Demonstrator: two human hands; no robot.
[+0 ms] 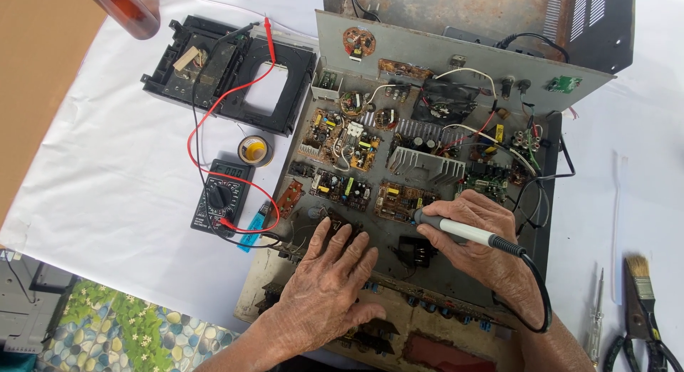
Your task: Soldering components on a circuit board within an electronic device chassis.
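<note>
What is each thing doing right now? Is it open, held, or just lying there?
Chassis: lid off, boards showing.
Soldering iron: held in right hand, tip down on a board.
Left hand: flat on the chassis front, holding nothing.
Multimeter: lying flat, leads plugged in.
Solder spool: lying untouched.
Brush: lying untouched.

Black multimeter (221, 198), solder spool (255, 150), paintbrush (640, 281), screwdriver (596, 318)

The left hand (329, 283) lies flat, fingers spread, on the near edge of an opened amplifier chassis (427, 272) full of circuit boards. The right hand (481, 236) grips a soldering iron (459, 231), tip pointing left at the boards. A black multimeter (222, 197) with red and black leads sits to the left, a solder spool (255, 150) just beyond it.
</note>
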